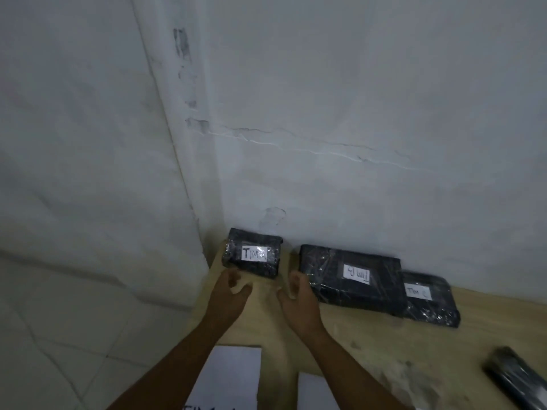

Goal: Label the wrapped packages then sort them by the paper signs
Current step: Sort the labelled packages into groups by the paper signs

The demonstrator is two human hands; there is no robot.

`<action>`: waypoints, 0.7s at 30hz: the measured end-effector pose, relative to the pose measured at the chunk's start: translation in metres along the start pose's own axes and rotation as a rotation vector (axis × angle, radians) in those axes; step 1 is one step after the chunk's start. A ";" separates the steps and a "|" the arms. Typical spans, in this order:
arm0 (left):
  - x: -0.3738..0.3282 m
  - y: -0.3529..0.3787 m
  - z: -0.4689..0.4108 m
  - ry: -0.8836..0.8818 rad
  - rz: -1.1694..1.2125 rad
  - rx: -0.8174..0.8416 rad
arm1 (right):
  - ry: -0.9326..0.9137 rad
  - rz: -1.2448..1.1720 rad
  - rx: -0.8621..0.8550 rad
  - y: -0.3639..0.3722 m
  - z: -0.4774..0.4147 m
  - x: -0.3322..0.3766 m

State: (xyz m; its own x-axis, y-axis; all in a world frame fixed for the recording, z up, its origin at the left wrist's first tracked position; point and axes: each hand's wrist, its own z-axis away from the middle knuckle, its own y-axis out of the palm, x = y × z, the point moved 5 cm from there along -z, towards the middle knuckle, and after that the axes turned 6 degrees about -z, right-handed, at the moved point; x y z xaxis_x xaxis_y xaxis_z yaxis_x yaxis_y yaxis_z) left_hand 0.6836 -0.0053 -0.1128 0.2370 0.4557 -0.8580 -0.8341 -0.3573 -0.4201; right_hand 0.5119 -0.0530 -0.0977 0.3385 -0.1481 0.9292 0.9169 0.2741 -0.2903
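Three black wrapped packages lie along the wall on a wooden table. The left package carries a white label reading "TIM A". A larger middle package has an upside-down label, and a third package at the right partly sits under it. My left hand and my right hand hover just in front of the left package, fingers loosely curled, holding nothing. Two white paper signs, the left sign and the right sign, lie at the near table edge under my forearms.
Another black wrapped package lies at the right edge of the table. A white cracked wall stands right behind the packages. The table's left edge drops to a tiled floor.
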 end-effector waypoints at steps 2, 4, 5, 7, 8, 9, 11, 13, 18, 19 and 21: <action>-0.011 0.015 0.025 0.033 -0.007 0.042 | -0.025 -0.032 -0.016 -0.021 0.022 -0.005; -0.025 0.034 0.052 0.084 -0.004 0.097 | -0.043 -0.034 -0.035 -0.045 0.043 -0.013; -0.029 0.042 0.061 0.100 -0.005 0.124 | -0.050 -0.033 -0.045 -0.054 0.048 -0.017; -0.042 0.077 0.096 0.147 -0.025 0.221 | -0.029 -0.058 -0.106 -0.094 0.074 -0.033; -0.046 0.091 0.109 0.167 -0.037 0.262 | -0.014 -0.067 -0.127 -0.110 0.082 -0.040; -0.049 0.111 0.126 0.176 -0.057 0.312 | -0.001 -0.074 -0.153 -0.131 0.096 -0.049; -0.053 0.148 0.154 0.202 -0.102 0.400 | 0.017 -0.088 -0.195 -0.167 0.118 -0.066; -0.061 0.189 0.185 0.265 -0.155 0.483 | 0.049 -0.092 -0.245 -0.209 0.141 -0.087; -0.077 0.295 0.261 0.342 -0.230 0.705 | 0.122 -0.064 -0.401 -0.320 0.209 -0.142; -0.079 0.317 0.277 0.348 -0.240 0.751 | 0.131 -0.051 -0.439 -0.343 0.225 -0.155; -0.079 0.350 0.301 0.350 -0.249 0.820 | 0.147 -0.009 -0.508 -0.378 0.251 -0.173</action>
State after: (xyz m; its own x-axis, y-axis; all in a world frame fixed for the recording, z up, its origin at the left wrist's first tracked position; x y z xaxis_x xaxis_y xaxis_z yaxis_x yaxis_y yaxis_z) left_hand 0.2231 0.0794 -0.1026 0.4821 0.1217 -0.8676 -0.7991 0.4672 -0.3784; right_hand 0.0532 0.1077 -0.0912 0.3224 -0.2900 0.9011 0.8945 -0.2180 -0.3902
